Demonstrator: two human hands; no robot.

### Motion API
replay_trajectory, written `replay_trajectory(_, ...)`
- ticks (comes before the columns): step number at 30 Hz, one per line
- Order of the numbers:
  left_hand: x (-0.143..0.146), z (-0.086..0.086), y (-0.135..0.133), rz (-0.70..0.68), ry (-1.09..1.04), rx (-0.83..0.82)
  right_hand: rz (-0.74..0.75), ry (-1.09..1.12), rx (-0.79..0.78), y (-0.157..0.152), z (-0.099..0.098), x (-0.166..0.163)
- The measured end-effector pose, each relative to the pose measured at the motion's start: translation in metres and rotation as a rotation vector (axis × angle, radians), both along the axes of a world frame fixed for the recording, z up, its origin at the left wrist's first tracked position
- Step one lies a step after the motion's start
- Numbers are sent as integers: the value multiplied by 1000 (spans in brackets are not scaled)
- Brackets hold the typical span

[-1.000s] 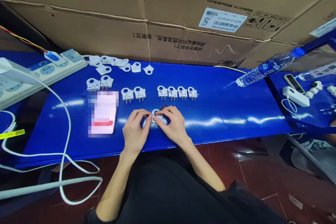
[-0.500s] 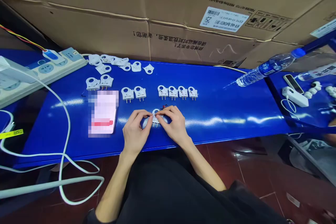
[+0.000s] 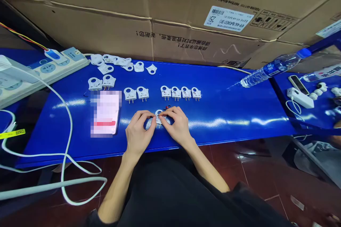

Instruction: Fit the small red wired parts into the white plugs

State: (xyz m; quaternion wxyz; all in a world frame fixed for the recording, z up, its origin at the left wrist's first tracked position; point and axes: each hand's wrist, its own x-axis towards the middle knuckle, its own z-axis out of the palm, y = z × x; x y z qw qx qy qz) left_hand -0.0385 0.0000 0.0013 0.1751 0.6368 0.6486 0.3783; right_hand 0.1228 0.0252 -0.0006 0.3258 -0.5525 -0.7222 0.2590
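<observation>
A white two-pin plug housing with a round ring opening (image 3: pixel 158 121) sits on the blue table, its metal pins toward me. My left hand (image 3: pixel 139 132) pinches its left side between thumb and index finger. From the other side, my right hand (image 3: pixel 178 125) has thumb and index closed on the same housing, near the ring. A small red and dark part, perhaps wire ends (image 3: pixel 167 107), pokes out behind the right fingers. What lies exactly between the fingertips is partly hidden. Beyond my hands stands a row of similar plug housings (image 3: pixel 176 93), with another pair (image 3: pixel 130 94) to its left.
A phone with a blurred screen (image 3: pixel 106 113) lies left of my hands. Loose white shell pieces (image 3: pixel 138 66) lie at the back, before a large cardboard box (image 3: pixel 176 39). Left are a power strip (image 3: pixel 34 79) and looping white cable (image 3: pixel 69 127); right, a water bottle (image 3: pixel 274 68).
Both hands stay at the plug housing with almost the same pinch. The whole view shifts very slightly, and the housing appears tilted a little differently between the fingers.
</observation>
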Motion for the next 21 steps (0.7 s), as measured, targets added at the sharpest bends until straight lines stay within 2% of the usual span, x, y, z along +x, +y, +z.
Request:
replay_trajectory(7,0,-4,0,10,6,20,-3,-14,-22,0,3,0)
replay_trajectory(17,-1,1,0,-9,-11,-22,-10,151,18,-4,5,6)
replay_trajectory(21,-3,1,0,-10,-20,-44,46,17,43,-8,8,12)
